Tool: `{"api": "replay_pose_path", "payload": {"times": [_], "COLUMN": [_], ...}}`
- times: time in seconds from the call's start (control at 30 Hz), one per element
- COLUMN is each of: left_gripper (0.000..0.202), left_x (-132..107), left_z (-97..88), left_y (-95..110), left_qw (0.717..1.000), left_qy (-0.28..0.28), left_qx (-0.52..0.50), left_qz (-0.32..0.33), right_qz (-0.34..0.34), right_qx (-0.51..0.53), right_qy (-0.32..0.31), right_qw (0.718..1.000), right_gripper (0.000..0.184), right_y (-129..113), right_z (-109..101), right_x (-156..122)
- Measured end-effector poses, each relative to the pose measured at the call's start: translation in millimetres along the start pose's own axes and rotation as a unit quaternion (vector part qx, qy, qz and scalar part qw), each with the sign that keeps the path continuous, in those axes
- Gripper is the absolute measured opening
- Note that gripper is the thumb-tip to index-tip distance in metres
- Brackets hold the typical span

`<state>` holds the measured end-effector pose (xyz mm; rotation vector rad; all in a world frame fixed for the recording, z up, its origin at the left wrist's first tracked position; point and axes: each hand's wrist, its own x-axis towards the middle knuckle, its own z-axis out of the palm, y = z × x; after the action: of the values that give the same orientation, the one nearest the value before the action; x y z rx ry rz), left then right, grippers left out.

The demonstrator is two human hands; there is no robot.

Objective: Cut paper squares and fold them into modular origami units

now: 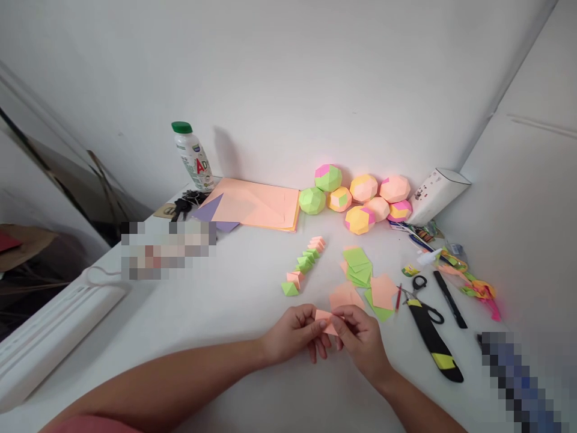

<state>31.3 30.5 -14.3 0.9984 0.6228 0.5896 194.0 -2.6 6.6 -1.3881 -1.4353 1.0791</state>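
Between both hands, above the near middle of the white table, is a small piece of peach paper [323,315]. My left hand [295,332] pinches its left side between thumb and fingers. On the other side, my right hand [359,334] grips it with the thumb on top. Just beyond my hands lie loose peach paper squares [384,291] and a spread of green paper squares [359,264]. A slanting row of small folded paper pieces [306,260], green and peach, stands to the left of them.
Several faceted paper balls [363,188] sit by the wall, right of stacked peach sheets [256,203]. A bottle [193,156] stands back left. Scissors [421,299], a black-and-yellow cutter [435,343] and a black pen [449,299] lie right. A white power strip [63,343] lies left.
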Motion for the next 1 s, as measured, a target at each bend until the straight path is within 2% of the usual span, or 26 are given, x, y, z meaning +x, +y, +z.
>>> {"api": "replay_pose_path", "payload": {"times": [0.6,0.7,0.87,1.0], "left_gripper": [0.039,0.037,0.034,0.033], "left_x": [-1.2,-0.9,-0.6,-1.7], "left_z": [1.2,0.9,0.6,1.1], "left_y": [-1.5,-1.0,-3.6,-6.9], "left_qw": [1.000,0.999,0.997,0.997], "left_qy": [0.014,0.023,0.044,0.059], "left_qx": [0.019,0.016,0.015,0.017], "left_qz": [0.017,0.028,0.057,0.056], "right_qz": [0.013,0.036,0.096,0.097], "right_qx": [0.027,0.057,0.074,0.068], "right_qy": [-0.009,-0.035,-0.113,-0.116], "right_qw": [1.000,0.997,0.986,0.986], "right_gripper": [0.021,0.025,0.028,0.032], "right_y": [1.9,0.9,-0.8,2.0], "right_z": [-0.2,-1.0,-0.2,0.9], "right_x": [-0.1,1.6,5.5,6.0]}}
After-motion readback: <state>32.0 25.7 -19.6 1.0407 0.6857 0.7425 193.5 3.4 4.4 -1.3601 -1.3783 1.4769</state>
